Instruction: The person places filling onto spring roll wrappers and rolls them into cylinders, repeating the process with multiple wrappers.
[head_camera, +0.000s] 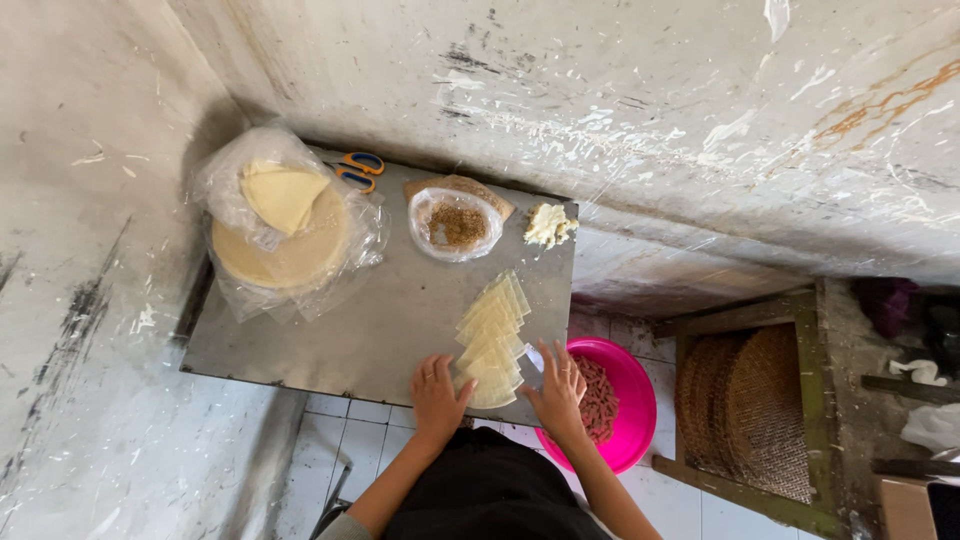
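A row of several pale yellow wrapper pieces lies overlapped along the right side of a grey metal table. My left hand rests flat on the table at the near end of the row, fingers spread. My right hand lies flat at the table's near right corner, just right of the closest wrapper, fingers apart. Neither hand holds anything.
A stack of round wrappers in clear plastic sits at the far left, orange-handled scissors behind it. A clear bowl of brown filling and a pale lump stand at the back. A pink bowl of reddish rolls sits on the floor right, woven trays beyond.
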